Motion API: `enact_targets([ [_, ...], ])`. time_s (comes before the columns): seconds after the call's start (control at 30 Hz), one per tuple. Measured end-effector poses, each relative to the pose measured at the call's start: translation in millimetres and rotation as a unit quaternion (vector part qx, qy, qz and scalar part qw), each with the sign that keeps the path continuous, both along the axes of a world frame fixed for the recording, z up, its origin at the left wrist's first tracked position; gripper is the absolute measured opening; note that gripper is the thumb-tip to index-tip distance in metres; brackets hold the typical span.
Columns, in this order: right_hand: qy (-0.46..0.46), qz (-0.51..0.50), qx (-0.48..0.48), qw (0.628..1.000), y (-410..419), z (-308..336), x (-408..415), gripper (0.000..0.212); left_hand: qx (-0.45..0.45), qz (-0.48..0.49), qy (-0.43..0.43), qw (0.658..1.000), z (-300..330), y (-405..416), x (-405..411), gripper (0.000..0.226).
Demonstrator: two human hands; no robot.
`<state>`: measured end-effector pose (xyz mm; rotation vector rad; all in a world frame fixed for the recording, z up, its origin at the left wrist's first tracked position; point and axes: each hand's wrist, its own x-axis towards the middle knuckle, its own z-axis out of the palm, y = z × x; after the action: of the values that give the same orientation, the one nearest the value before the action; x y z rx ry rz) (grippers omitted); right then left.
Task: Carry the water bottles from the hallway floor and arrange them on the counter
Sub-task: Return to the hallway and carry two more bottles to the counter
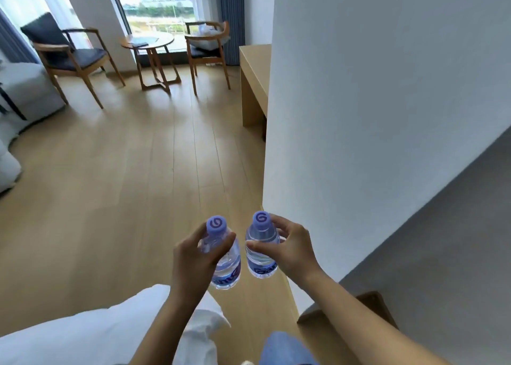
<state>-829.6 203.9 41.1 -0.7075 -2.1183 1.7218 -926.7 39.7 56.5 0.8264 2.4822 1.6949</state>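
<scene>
Left hand (pixel 197 256) grasps left water bottle (pixel 222 256) by shoulder; right hand (pixel 287 250) grasps right water bottle (pixel 261 250) likewise. Both upright, caps up, carried above wood floor (pixel 124 171), side by side, apart. Counter probably light-wood surface (pixel 255 68) beyond wall corner; unconfirmed.

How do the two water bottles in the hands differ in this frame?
The left bottle sits a little lower in the picture than the right bottle. The left hand wraps its upper body from the left; the right hand wraps the right bottle from the right. The left bottle's label is mostly hidden behind fingers; the right one's shows more. Both are clear, upright and purple-capped, above the wooden floor.
</scene>
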Motion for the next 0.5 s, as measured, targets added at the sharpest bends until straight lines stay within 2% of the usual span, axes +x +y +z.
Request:
enact_targets([
  [0.37,0.010,-0.008,0.019,1.000,110.1,-11.3,-249.8,0.048,0.005,-0.001,-0.054,0.999,-19.2,117.2,-251.7,0.015],
  [0.5,0.018,-0.006,0.014,1.000,156.1,-2.0,-341.2,0.047,0.011,-0.008,-0.058,0.998,-8.1,165.1,-341.9,0.012],
])
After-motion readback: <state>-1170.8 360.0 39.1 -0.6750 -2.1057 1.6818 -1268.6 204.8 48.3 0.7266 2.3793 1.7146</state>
